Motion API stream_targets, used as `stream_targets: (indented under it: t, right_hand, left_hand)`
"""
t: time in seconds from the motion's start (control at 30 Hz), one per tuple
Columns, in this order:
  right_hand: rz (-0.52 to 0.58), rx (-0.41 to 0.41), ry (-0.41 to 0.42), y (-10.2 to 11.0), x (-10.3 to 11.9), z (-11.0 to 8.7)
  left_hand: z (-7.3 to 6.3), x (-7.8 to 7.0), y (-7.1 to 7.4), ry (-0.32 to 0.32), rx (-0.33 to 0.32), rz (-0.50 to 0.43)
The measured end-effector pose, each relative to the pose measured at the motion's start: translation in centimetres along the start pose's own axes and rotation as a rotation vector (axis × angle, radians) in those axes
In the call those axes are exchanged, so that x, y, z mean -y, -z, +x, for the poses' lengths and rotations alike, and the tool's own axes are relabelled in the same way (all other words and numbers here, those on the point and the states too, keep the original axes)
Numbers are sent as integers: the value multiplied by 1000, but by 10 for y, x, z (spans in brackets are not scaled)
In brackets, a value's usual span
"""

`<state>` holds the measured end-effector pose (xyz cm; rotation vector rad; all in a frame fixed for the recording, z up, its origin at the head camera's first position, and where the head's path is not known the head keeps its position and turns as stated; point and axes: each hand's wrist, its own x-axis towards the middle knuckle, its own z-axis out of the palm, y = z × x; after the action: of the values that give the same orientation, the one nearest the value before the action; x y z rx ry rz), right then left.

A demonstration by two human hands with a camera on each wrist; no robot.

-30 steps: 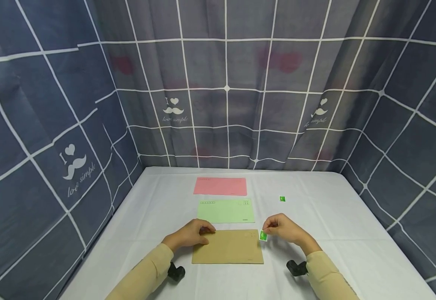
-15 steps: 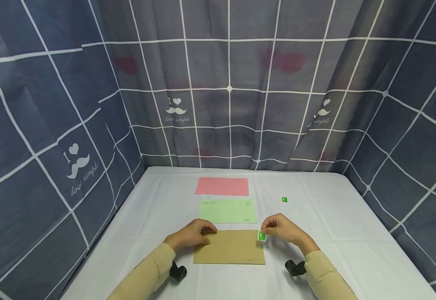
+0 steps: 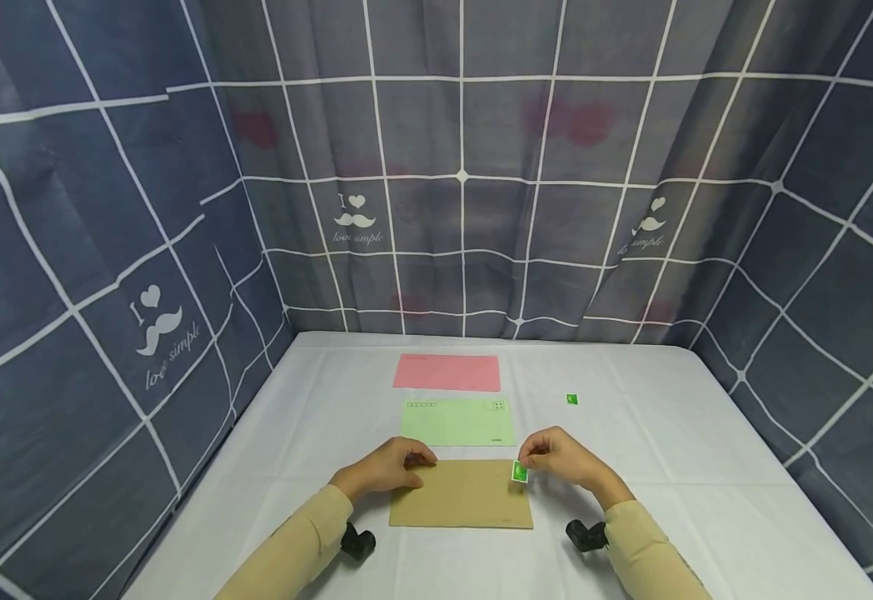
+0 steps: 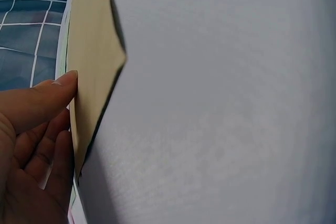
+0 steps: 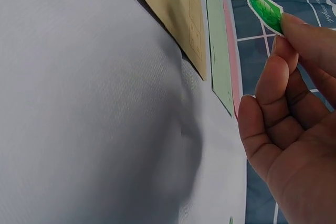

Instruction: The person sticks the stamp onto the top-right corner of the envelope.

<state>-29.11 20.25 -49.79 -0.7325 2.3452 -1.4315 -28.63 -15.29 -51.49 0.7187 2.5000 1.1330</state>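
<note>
Blue-grey curtain (image 3: 421, 125), creased fabric, white grid lines with heart and moustache prints, on three sides. Worktop (image 3: 646, 433), covered in softly wrinkled white cloth. Sleeves, beige, a pair: left sleeve (image 3: 286, 542) and right sleeve (image 3: 654, 550), both reaching inward from the near side. Brown envelope (image 3: 462, 504), smooth matte paper, rectangular, nearest the person. Green envelope (image 3: 459, 425), pale, rectangular, printed with small boxes, just beyond it. Pink envelope (image 3: 446, 372), plain-looking rectangle, farthest of the three. Left hand (image 3: 391, 467), palm down, thumb and fingers parted, grip loose, the thumb resting on the brown envelope's upper left corner. Right hand (image 3: 567, 458), wrist bent inward, lower fingers curled, grip closed to a thumb-and-finger pinch on one stamp. Held stamp (image 3: 520, 472), green, white perforated border, raised over the brown envelope's upper right corner. Loose stamp (image 3: 572, 399), green, flat on the cloth, right of the green envelope.
</note>
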Motion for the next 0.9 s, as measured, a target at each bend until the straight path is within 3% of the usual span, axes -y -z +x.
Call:
stream_targets:
  t: [0.9]
  right_hand:
    - [-12, 3, 17, -6, 5, 11]
  left_hand:
    - [-1, 0, 1, 5, -2, 10]
